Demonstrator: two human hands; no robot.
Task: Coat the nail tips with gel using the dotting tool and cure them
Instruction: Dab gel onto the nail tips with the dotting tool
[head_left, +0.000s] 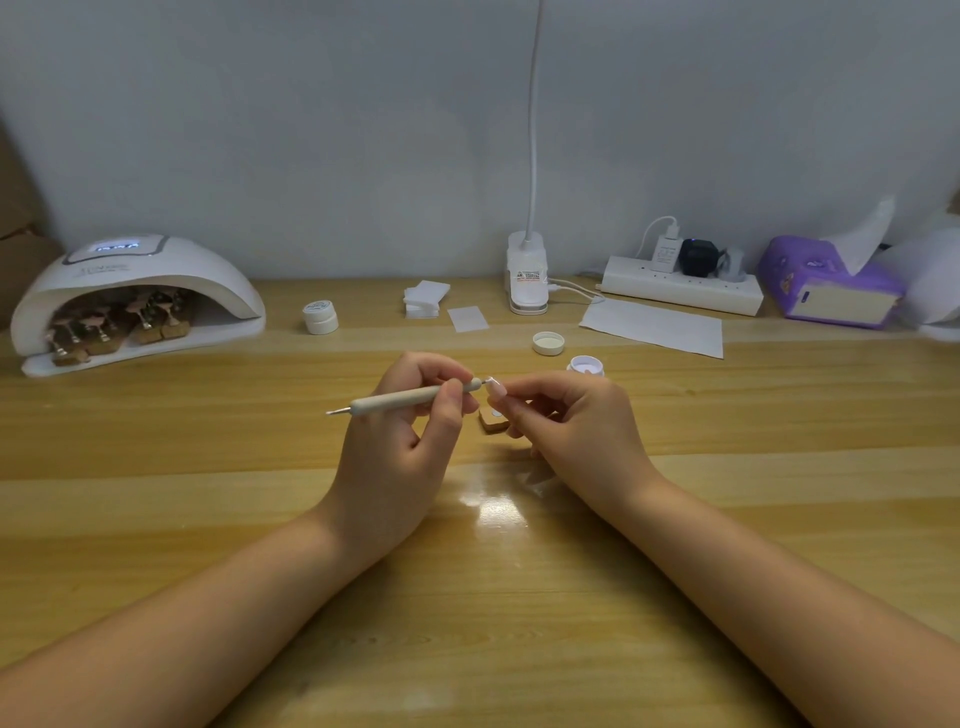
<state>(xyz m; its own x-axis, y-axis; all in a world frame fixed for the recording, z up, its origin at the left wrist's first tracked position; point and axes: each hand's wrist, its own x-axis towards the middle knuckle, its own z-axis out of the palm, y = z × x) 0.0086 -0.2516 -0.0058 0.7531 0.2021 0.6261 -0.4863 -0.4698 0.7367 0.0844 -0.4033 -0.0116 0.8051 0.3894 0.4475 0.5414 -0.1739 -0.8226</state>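
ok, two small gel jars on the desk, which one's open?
The open gel jar just beyond the right hand: its pale contents show and its lid lies beside it. The closed jar near the curing lamp has its cap on.

- Left hand (402, 415): fingers and thumb curled in a pen-like pinch, palm facing right.
- Right hand (566, 415): fingers curled, fingertips pinched together toward the left hand.
- Both bare forearms reach in from the lower corners, the hands close together but apart.
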